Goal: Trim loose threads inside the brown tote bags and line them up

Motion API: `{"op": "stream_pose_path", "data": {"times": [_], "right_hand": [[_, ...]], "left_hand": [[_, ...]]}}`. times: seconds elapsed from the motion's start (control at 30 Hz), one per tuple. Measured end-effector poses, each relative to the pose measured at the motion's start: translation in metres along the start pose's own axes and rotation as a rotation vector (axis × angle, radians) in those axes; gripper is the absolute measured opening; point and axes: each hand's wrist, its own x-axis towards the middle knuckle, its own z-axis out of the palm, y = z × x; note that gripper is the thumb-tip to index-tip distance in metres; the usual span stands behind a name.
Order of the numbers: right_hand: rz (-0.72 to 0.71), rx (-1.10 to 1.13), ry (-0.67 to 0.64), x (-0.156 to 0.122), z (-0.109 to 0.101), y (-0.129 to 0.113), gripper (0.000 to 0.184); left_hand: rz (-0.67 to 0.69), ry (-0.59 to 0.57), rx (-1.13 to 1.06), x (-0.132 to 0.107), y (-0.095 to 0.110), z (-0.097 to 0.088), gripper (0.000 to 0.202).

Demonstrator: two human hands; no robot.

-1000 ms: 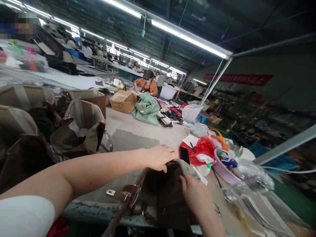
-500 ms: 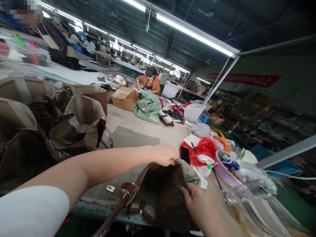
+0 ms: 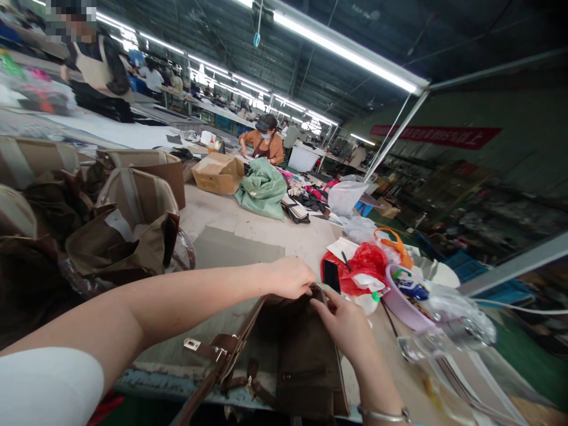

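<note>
A brown handbag [image 3: 306, 355] lies open at the near table edge, its dark inside facing me. Straps with metal fittings hang off its left side, one ending in a small metal clasp [image 3: 192, 344]. My left hand [image 3: 295, 278] reaches across from the left, its fingers closed on the bag's far upper rim. Close beside it, my right hand [image 3: 344, 319] pinches the same rim at the upper right corner, thumb on the inner side. The fingertips of both hands are partly hidden by the rim.
Several unfinished brown bags [image 3: 128, 236] stand at left. To the right are a phone [image 3: 331, 276], a red plastic bag [image 3: 366, 264], a pink basin [image 3: 406, 307] and a clear bottle [image 3: 421, 346]. Farther back are a cardboard box [image 3: 218, 174], a green cloth bundle [image 3: 261, 188] and a seated co-worker [image 3: 261, 145].
My right hand has moved up along the bag's right side to the rim, close to my left hand. Greenish fabric behind the rim no longer shows. At far left, a standing person has come into fuller view.
</note>
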Motion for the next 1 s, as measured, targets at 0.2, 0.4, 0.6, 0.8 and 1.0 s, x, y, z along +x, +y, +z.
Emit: {"op": "stream_pose_path", "data": {"times": [0.2,0.4,0.6,0.8,1.0], "right_hand": [[0.004,-0.082,-0.021,0.011,0.002,-0.003,0.035],[0.004,-0.26,0.001,0.012,0.004,-0.005,0.03],[0.018,-0.349,0.028,0.014,0.007,-0.005,0.029],[0.004,-0.224,0.007,0.007,0.006,0.004,0.036],[-0.133,-0.15,0.044,0.011,0.001,0.001,0.032]], "left_hand": [[-0.028,-0.007,0.036,0.0,0.001,0.0,0.015],[-0.029,-0.006,0.025,0.0,0.001,0.001,0.016],[-0.002,-0.006,-0.037,-0.011,0.0,-0.005,0.052],[-0.102,-0.121,0.088,-0.013,-0.005,0.0,0.033],[-0.136,-0.112,0.077,-0.01,0.0,0.0,0.028]]}}
